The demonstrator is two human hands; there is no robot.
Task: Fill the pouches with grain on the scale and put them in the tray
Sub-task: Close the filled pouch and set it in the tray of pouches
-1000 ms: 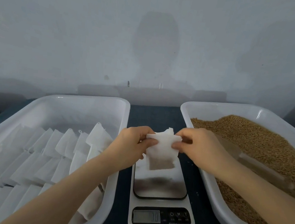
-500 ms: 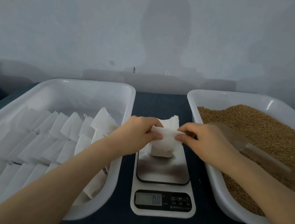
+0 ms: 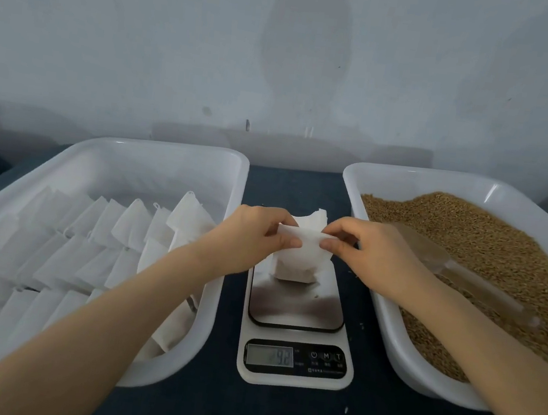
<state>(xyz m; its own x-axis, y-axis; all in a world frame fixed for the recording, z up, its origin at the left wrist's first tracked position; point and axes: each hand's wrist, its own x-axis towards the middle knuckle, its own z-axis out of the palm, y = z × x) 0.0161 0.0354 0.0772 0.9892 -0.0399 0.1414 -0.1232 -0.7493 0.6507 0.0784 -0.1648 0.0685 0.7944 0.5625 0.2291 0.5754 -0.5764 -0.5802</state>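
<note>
Table (image 3: 212, 413): dark, bearing everything listed; two bare forearms are reaching in over its near edge.
Scale (image 3: 292, 380): white, sitting at centre between tray and bin; its display (image 3: 270, 355) is showing digits too blurred to read in full; its platform (image 3: 295, 306) is carrying the pouch at its far end.
Pouch (image 3: 296, 265): white, standing on the platform with dark fill showing through its lower part; its top is being held up and folded over.
Left hand (image 3: 251, 239): fingers curled, thumb and forefinger pinching the left side of the pouch top.
Right hand (image 3: 370, 253): fingers curled likewise, pinching the right side of the pouch top.
Tray (image 3: 169, 146): white, lying left of the scale; white pouches (image 3: 95, 244) are leaning in overlapping rows inside.
Bin (image 3: 408, 172): white, lying right of the scale; grain (image 3: 486, 240) is filling it; a clear scoop (image 3: 457, 274) is lying on the grain.
Wall (image 3: 284, 53): pale, standing behind the table.
</note>
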